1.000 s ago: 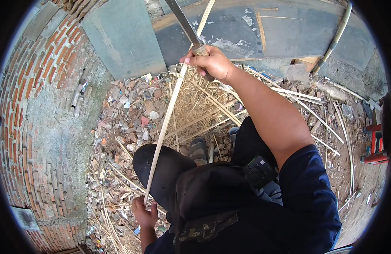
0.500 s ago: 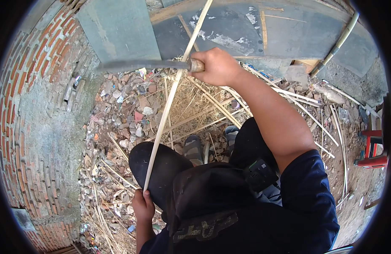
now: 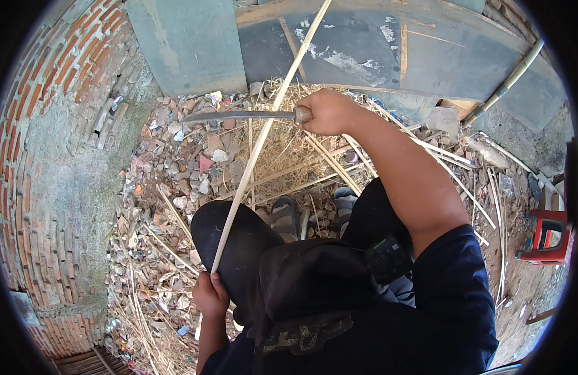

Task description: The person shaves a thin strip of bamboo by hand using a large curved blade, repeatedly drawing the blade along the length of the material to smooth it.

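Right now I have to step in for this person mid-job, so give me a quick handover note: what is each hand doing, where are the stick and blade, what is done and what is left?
Left hand: gripped round the lower end of the long pale bamboo strip, beside the left knee.
Right hand: closed on the handle of the long knife, arm stretched forward, blade pointing left and lying across the strip.
Strip runs up and away toward the grey wall.
Done: many split strips and shavings lie on the rubble by the sandalled feet.
Left: this strip is in one piece; how far it is trimmed cannot be told.
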Tool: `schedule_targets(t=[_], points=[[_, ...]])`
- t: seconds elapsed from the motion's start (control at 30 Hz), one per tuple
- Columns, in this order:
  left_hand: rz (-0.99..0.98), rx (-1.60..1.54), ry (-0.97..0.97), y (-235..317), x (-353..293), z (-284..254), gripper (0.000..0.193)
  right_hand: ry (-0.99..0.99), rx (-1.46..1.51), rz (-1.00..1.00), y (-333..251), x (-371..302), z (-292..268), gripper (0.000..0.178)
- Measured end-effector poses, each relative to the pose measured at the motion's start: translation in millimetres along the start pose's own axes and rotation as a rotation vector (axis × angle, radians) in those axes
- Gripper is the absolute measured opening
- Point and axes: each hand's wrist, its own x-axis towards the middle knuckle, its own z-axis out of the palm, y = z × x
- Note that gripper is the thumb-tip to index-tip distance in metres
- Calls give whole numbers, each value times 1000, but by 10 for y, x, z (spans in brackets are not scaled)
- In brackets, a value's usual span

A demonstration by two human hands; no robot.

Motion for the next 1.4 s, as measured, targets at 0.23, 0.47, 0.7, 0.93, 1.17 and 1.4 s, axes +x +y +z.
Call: schedule_targets(t=[0.23,0.47,0.7,0.93,1.17,1.4], points=[[-30,28,-6,-27,-31,-21,32,-131,-116,-87,-507,-121,-100,21],[-23,54,-12,87,50,-44,31,-1,-95,112,99,58,20,19],[-5,44,-11,27,18,-21,33,-99,-128,-65,-468,-131,-90,26],[10,46,-22,-33,38,13,35,0,-41,147,38,64,-82,22],[22,55,-40,6,62,-80,34,-59,-154,41,-206,-19,-62,21],[53,20,30,-92,49,24,33,15,-21,140,180,53,-113,25]])
